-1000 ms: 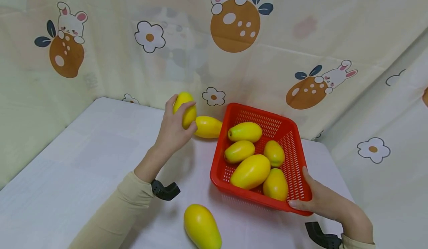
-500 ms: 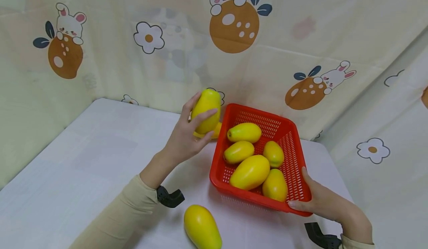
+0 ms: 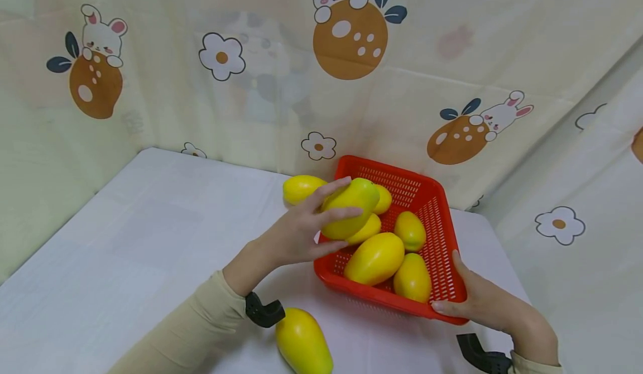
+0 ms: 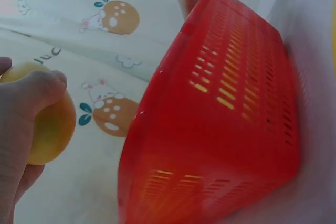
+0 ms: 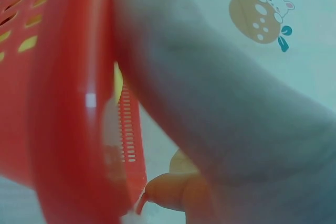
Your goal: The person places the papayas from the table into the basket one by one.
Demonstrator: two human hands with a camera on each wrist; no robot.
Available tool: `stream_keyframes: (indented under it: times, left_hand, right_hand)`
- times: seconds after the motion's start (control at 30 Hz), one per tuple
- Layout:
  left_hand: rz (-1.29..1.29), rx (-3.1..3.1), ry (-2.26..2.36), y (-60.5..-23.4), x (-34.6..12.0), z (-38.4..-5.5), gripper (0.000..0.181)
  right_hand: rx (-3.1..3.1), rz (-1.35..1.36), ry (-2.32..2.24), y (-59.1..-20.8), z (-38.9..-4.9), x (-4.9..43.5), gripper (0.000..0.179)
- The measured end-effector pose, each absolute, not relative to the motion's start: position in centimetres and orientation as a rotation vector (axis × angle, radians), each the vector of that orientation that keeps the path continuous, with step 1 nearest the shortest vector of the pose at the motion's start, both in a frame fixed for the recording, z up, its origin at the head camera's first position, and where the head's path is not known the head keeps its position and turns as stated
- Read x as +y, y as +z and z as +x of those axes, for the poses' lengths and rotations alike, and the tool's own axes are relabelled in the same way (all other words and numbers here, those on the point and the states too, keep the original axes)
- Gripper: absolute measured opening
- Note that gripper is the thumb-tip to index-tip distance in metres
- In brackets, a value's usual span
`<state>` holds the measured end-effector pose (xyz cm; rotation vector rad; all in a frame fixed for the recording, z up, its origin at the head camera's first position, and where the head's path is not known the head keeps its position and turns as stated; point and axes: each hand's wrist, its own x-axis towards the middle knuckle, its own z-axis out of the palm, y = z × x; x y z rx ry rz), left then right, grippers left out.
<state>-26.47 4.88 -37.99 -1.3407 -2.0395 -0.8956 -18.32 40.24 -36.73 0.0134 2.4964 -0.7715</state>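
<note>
In the head view, my left hand (image 3: pixel 301 231) grips a yellow mango (image 3: pixel 359 195), fingers spread over it, above the left side of a red basket (image 3: pixel 329 271). The left wrist view shows this mango (image 4: pixel 55 127) under the thumb, beside and above the rim of the basket (image 4: pixel 168 103). Several more mangoes (image 3: pixel 375 258) lie inside, two of them partly hidden behind the held one. At the basket's near right corner, my right hand (image 3: pixel 489 298) holds the rim, thumb on top. The basket is tilted towards me.
Behind the left hand, one mango (image 3: pixel 300 188) lies on the white table (image 3: pixel 150 240), left of the basket. Another mango (image 3: pixel 303 340) sits at the front, close to the left wrist's black mount (image 3: pixel 263 310). A printed curtain (image 3: pixel 251 100) hangs right behind the table.
My left hand has carried the mango from the back left, past the mango lying on the table, to over the basket's left side. The right hand and basket stay in place.
</note>
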Motion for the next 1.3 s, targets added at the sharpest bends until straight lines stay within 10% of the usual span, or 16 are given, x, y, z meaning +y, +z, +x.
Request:
stream_keyframes:
  times: [1.3]
  left_hand:
    - [-1.638,-2.621,-0.714,-39.1,6.1,-24.8,0.036]
  right_hand:
    - [2.480,0.014,-0.774,-36.7,-18.4,40.2,0.117]
